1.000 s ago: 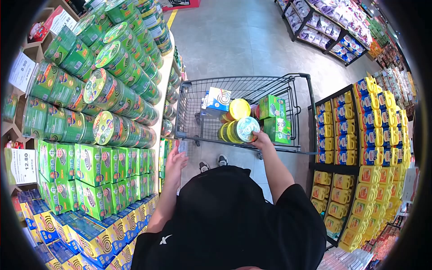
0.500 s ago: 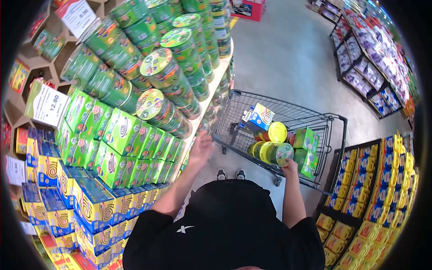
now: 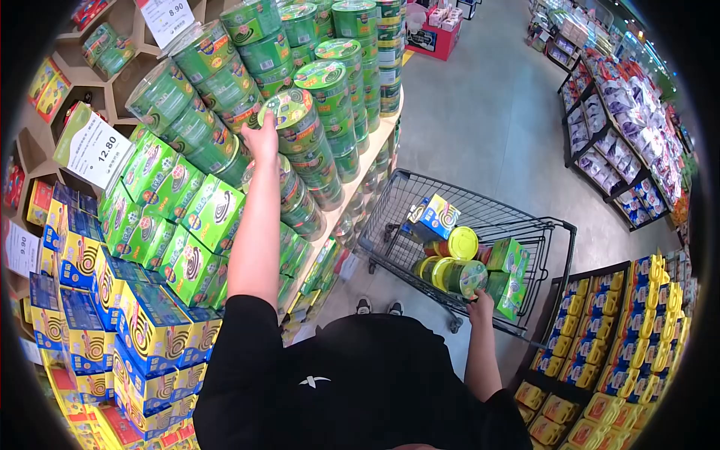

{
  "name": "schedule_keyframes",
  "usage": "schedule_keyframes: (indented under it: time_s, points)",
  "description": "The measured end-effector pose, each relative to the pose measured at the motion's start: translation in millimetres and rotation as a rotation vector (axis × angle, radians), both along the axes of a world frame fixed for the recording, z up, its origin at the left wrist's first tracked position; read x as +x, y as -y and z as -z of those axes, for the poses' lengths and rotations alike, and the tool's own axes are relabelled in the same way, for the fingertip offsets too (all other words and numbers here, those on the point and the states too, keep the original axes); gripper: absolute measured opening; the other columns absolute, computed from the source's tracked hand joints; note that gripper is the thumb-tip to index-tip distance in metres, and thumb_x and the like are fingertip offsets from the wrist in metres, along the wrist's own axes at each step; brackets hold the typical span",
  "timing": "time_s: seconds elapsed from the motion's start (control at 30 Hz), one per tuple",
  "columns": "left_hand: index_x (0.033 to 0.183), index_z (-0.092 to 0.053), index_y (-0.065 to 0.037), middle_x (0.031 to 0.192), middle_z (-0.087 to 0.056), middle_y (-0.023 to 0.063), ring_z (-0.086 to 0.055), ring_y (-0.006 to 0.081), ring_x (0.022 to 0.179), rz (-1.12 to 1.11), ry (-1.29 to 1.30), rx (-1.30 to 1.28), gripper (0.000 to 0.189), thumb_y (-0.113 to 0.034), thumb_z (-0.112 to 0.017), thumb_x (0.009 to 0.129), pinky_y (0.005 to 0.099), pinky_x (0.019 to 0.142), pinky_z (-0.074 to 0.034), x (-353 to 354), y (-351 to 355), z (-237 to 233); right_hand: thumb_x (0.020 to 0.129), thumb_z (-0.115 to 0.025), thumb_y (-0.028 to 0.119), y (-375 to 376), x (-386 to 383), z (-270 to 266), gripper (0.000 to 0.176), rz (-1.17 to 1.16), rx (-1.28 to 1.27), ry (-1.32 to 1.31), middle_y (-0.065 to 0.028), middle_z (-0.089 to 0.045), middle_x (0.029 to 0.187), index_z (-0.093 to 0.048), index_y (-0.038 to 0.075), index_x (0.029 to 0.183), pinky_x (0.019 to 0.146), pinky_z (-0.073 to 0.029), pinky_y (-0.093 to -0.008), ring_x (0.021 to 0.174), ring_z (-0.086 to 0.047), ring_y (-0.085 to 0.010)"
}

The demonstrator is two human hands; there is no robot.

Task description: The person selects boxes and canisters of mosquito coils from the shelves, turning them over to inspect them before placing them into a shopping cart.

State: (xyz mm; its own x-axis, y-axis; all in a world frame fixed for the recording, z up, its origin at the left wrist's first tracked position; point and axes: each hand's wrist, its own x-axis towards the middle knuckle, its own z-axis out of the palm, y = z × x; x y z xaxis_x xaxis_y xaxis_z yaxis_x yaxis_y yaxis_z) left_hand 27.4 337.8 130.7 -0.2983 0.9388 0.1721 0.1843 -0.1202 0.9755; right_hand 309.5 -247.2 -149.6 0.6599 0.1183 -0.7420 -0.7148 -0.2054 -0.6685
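Observation:
My left hand (image 3: pixel 260 141) is raised at the display stack, its thumb against the lid edge of a green mosquito coil tub (image 3: pixel 289 111) topping a column. Its fingers are apart, beside the neighbouring tubs on the left, and nothing is lifted. Low on the right, my right hand (image 3: pixel 481 306) is closed at the near rim of the shopping cart (image 3: pixel 409 271). Just beyond its fingers, inside the cart, lies a green tub (image 3: pixel 471 277). Yellow-lidded tubs (image 3: pixel 463 244), a blue-and-yellow box (image 3: pixel 437 215) and green boxes (image 3: pixel 508 257) share the cart.
Green boxes (image 3: pixel 214 214) and blue-and-yellow boxes (image 3: pixel 154 322) are stacked below the tubs, near price signs (image 3: pixel 94 146). Shelves of yellow bottles (image 3: pixel 645 322) stand at the right. A bagged-goods display (image 3: pixel 615 135) and a red bin (image 3: pixel 433 39) are further off.
My left hand has moved up and left from beside the cart to the green tubs. My right hand stays at the cart's near side. The view has shifted slightly.

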Motion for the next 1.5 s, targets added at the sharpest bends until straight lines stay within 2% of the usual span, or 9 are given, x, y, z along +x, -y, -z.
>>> schedule_keyframes:
  time_s: [0.07,0.17,0.3,0.77,0.97,1.13,1.37,1.47,1.5]
  points:
    - [0.135,-0.048,0.008,0.131,-0.059,0.0244,-0.061,0.0313,0.116,0.185,0.337,-0.144,0.070,-0.037,-0.073,0.088,0.0424,0.098,-0.048,-2,-26,6,0.088,-0.065,0.019,2,-11,-8,0.054,-0.014,0.053,0.058,-0.0047,-0.054,0.105,-0.047,0.009,0.138,0.068,-0.046,-0.0372,0.071,-0.041,-0.0148]
    - [0.125,-0.060,0.004,0.112,-0.070,0.0156,-0.070,0.0257,0.096,0.424,0.444,-0.391,0.054,-0.035,-0.071,0.090,0.0407,0.087,-0.055,-4,-24,-12,0.089,-0.062,0.018,1,-24,-26,0.050,-0.001,0.073,0.090,-0.0032,-0.054,0.104,-0.048,0.010,0.136,0.068,-0.046,-0.0366,0.071,-0.044,-0.0146]
    - [0.119,-0.065,-0.001,0.110,-0.072,0.0107,-0.070,0.0236,0.096,0.531,0.600,-0.482,0.033,-0.025,-0.062,0.098,0.0432,0.089,-0.055,-6,-44,-3,0.090,-0.061,0.018,7,-27,-19,0.049,-0.060,0.151,0.107,-0.0038,-0.055,0.107,-0.048,0.011,0.137,0.071,-0.047,-0.0371,0.079,-0.048,-0.0155]
    - [0.117,-0.067,0.005,0.101,-0.071,0.0097,-0.062,0.0146,0.079,0.181,0.378,-0.100,0.030,-0.018,-0.058,0.100,0.0309,0.075,-0.051,21,-31,14,0.090,-0.063,0.017,-43,-49,-39,0.064,-0.210,0.137,0.126,-0.0084,-0.054,0.125,-0.038,0.009,0.148,0.086,-0.048,-0.0410,0.106,-0.052,-0.0218]
    - [0.125,-0.060,0.004,0.109,-0.070,0.0128,-0.067,0.0196,0.089,0.271,0.494,-0.153,0.031,-0.016,-0.053,0.102,0.0341,0.082,-0.054,17,-26,7,0.095,-0.063,0.027,-164,-74,-135,0.065,-0.558,0.336,0.207,-0.0133,-0.051,0.136,-0.037,0.005,0.150,0.090,-0.049,-0.0376,0.122,-0.049,-0.0250]
    - [0.120,-0.065,0.004,0.103,-0.070,0.0091,-0.060,0.0136,0.076,0.229,0.381,-0.063,0.032,-0.019,-0.055,0.102,0.0298,0.072,-0.050,14,-24,24,0.094,-0.065,0.041,-306,-102,-224,0.076,-0.842,0.605,0.165,-0.0160,-0.042,0.147,-0.033,0.006,0.153,0.095,-0.048,-0.0398,0.134,-0.042,-0.0300]
    - [0.125,-0.062,0.003,0.107,-0.068,0.0076,-0.058,0.0114,0.076,0.237,0.351,-0.012,0.032,-0.019,-0.052,0.104,0.0274,0.070,-0.049,17,24,5,0.088,-0.072,0.051,-432,-137,-269,0.082,-0.780,0.753,-0.097,-0.0147,-0.039,0.141,-0.033,0.013,0.149,0.094,-0.050,-0.0466,0.119,-0.043,-0.0291]
    - [0.131,-0.058,-0.001,0.112,-0.067,0.0087,-0.060,0.0117,0.084,0.242,0.311,0.057,0.036,-0.024,-0.051,0.105,0.0282,0.070,-0.049,18,40,13,0.086,-0.075,0.048,-446,-142,-257,0.075,-0.816,0.784,-0.044,-0.0115,-0.043,0.135,-0.038,0.016,0.143,0.091,-0.051,-0.0471,0.110,-0.045,-0.0267]
    - [0.134,-0.056,0.000,0.117,-0.066,0.0112,-0.062,0.0145,0.096,0.292,0.344,0.006,0.038,-0.024,-0.051,0.105,0.0293,0.080,-0.050,16,66,-4,0.086,-0.076,0.047,-446,-143,-254,0.072,-0.830,0.789,-0.004,-0.0102,-0.045,0.133,-0.039,0.017,0.141,0.090,-0.052,-0.0468,0.106,-0.046,-0.0256]
